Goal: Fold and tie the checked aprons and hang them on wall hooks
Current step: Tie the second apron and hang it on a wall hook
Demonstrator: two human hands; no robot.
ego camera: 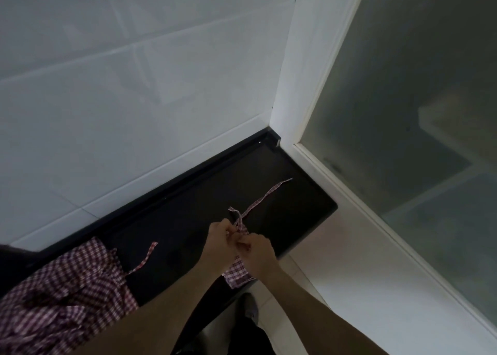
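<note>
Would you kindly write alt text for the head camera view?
Both hands, left hand and right hand, pinch the strap of a folded checked apron on a dark counter. More checked aprons lie heaped at left.

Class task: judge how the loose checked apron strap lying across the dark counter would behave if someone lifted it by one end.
The apron strap would probably droop limply, since it is a thin fabric strip lying flat with bends. It looks light, so a push would likely slide or bunch it on the smooth dark counter. It seems unlikely to roll or break.
</note>
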